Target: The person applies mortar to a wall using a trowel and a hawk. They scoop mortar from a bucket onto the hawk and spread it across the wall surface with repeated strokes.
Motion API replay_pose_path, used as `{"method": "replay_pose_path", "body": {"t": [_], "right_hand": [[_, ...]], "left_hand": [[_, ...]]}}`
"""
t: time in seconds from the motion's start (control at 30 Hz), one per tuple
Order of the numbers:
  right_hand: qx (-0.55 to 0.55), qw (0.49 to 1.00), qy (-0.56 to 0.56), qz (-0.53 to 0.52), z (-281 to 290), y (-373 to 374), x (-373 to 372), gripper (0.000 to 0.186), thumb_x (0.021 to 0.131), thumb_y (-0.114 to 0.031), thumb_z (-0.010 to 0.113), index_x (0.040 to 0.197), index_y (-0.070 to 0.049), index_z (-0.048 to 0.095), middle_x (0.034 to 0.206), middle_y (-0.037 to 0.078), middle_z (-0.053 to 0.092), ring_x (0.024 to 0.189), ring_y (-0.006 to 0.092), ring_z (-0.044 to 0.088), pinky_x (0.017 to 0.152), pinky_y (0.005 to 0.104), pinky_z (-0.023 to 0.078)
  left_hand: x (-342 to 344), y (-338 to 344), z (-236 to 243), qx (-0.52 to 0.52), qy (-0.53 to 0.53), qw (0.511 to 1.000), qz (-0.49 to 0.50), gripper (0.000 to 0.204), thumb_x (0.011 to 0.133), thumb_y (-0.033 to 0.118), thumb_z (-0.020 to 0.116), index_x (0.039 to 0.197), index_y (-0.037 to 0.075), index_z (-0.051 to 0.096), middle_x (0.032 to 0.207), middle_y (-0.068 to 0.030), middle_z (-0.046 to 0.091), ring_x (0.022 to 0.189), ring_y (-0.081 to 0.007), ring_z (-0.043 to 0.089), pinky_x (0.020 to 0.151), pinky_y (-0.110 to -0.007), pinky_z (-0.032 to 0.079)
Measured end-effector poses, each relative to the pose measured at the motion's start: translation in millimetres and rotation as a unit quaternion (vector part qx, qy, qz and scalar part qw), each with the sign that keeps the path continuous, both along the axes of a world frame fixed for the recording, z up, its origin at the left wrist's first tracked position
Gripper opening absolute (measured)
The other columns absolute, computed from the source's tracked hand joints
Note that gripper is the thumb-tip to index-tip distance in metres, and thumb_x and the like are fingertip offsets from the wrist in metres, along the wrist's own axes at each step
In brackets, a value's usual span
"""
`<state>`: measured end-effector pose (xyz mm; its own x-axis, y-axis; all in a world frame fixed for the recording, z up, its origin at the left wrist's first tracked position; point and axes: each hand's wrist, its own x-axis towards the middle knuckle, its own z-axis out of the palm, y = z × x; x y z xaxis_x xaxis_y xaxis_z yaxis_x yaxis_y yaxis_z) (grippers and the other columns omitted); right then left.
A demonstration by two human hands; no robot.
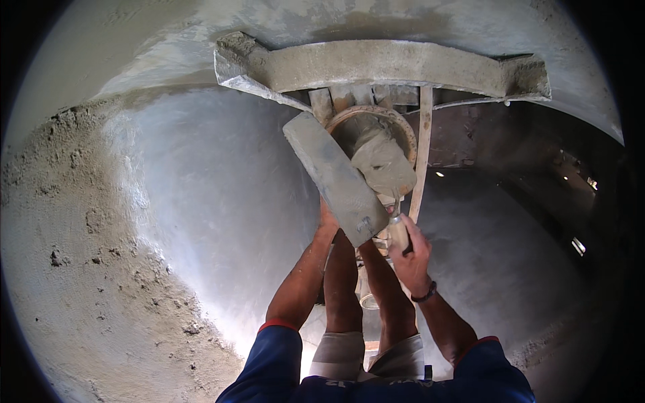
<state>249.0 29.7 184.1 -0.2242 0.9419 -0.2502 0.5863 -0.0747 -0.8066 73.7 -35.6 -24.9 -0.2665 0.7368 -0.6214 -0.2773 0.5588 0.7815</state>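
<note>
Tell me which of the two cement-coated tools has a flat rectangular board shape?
The plaster float in the left hand: a long, flat grey board slanting up to the left. The trowel gripped by the right hand has a smaller, mortar-caked blade on a narrow handle.

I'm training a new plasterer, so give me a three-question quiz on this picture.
1. True or false: the right hand holds a trowel.
2. The left hand holds: A) a bucket B) a float C) a brush
3. Which wrist wears a band?

Key: 1 true; 2 B; 3 right
</note>
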Motion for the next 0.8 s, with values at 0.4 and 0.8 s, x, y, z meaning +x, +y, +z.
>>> {"method": "replay_pose_path", "body": {"t": [0.4,0.8], "right_hand": [[0.013,0.999,-0.040,0.015,68,-14,-57,0.044,0.081,-0.004,0.068,0.124,-0.003,0.061,0.098,0.019,0.057,0.083,0.0369,0.061,0.072,0.0435,0.051],[0.036,0.998,-0.051,0.026,100,14,1,0.043,0.085,-0.004,0.070,0.124,0.004,0.053,0.110,0.016,0.058,0.096,0.0244,0.058,0.084,0.0358,0.048]], "left_hand": [[27,-10,-33,0.090,0.196,0.976,-0.031,0.026,0.096,0.016,0.060,0.120,0.006,0.063,0.115,-0.0092,0.065,0.106,-0.0221,0.061,0.091,-0.037,0.051],[16,26,107,-0.082,-0.322,0.869,0.367,0.038,0.102,0.029,0.052,0.132,0.006,0.054,0.123,-0.0161,0.062,0.112,-0.0325,0.062,0.094,-0.045,0.054]]}}
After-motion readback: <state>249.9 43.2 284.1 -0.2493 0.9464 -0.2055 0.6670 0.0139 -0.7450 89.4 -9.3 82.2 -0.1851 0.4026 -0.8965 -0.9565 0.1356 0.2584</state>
